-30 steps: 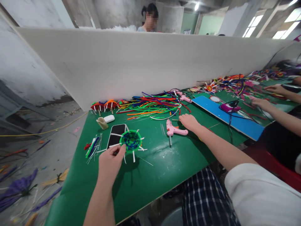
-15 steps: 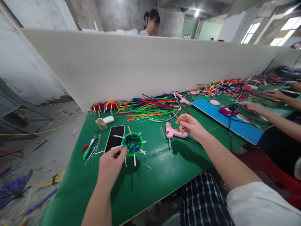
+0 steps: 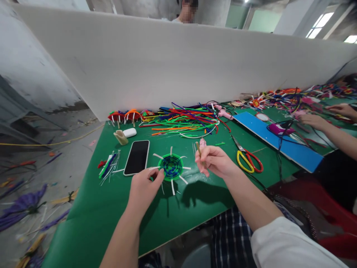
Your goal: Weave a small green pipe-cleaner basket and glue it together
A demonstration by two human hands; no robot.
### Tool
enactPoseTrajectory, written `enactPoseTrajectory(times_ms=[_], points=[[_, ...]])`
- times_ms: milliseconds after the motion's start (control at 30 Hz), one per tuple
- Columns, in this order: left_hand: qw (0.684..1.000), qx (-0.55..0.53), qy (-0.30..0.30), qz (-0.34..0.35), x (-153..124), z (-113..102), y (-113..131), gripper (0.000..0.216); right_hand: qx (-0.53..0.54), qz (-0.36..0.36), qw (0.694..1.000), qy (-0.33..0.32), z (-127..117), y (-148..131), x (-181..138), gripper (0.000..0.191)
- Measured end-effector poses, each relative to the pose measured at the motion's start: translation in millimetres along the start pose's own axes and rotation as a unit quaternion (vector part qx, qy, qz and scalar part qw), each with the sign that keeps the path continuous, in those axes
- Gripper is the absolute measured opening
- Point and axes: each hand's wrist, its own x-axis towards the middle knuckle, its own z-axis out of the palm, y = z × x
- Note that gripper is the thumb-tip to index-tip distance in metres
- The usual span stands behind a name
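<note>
My left hand (image 3: 147,186) pinches the left edge of a round woven disc (image 3: 170,167), green and blue with white strips sticking out all round. The disc is held just above the table, its shadow below it. Between the fingers of my right hand (image 3: 214,160) is a short wooden stick (image 3: 198,147), held nearly upright to the right of the disc. A pink glue gun (image 3: 203,142) lies behind my right hand, which hides most of it. To the right of that hand rest scissors (image 3: 247,156) with one yellow and one red handle.
A phone (image 3: 137,157) lies left of the disc, near a white case (image 3: 129,132). Many coloured strips (image 3: 184,119) are piled along the white partition (image 3: 156,67). A blue board (image 3: 279,139) is at the right, with another person's hand (image 3: 311,120) beyond it.
My right hand has moved left and down, toward the disc, with the stick. The disc in my left hand has shifted right. Scissors now show where my right arm was.
</note>
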Motion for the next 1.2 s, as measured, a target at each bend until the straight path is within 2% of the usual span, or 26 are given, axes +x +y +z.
enactPoseTrajectory(times_ms=[233, 400, 567, 767, 933, 1100, 1200], points=[[0.999, 0.000, -0.021, -0.034, 4.2, 10.2, -3.6, 0.036, 0.001, -0.011, 0.998, 0.061, -9.9, 13.6, 4.2, 0.015], [0.999, 0.002, -0.021, -0.034, 6.2, 14.6, -6.6, 0.037, 0.005, -0.009, 0.996, 0.088, -12.2, 17.0, 2.6, 0.020], [0.999, 0.008, -0.032, -0.032, 6.7, 16.3, -5.9, 0.038, 0.094, 0.012, 0.989, 0.112, -14.6, 16.2, 4.3, 0.023], [0.998, 0.018, -0.038, -0.037, 4.9, 15.9, -5.4, 0.037, 0.199, 0.050, 0.966, 0.154, -20.0, 16.9, 8.6, 0.020], [0.998, 0.027, -0.039, -0.033, 4.7, 15.9, -3.2, 0.036, 0.240, 0.066, 0.955, 0.160, -25.4, 18.9, 11.0, 0.021], [0.998, 0.026, -0.041, -0.032, 5.0, 17.4, -3.5, 0.036, 0.188, 0.056, 0.964, 0.178, -25.9, 21.8, 11.2, 0.024], [0.998, 0.019, -0.046, -0.035, 4.7, 18.5, -3.5, 0.037, 0.075, -0.019, 0.974, 0.213, -19.9, 21.9, 10.5, 0.026]])
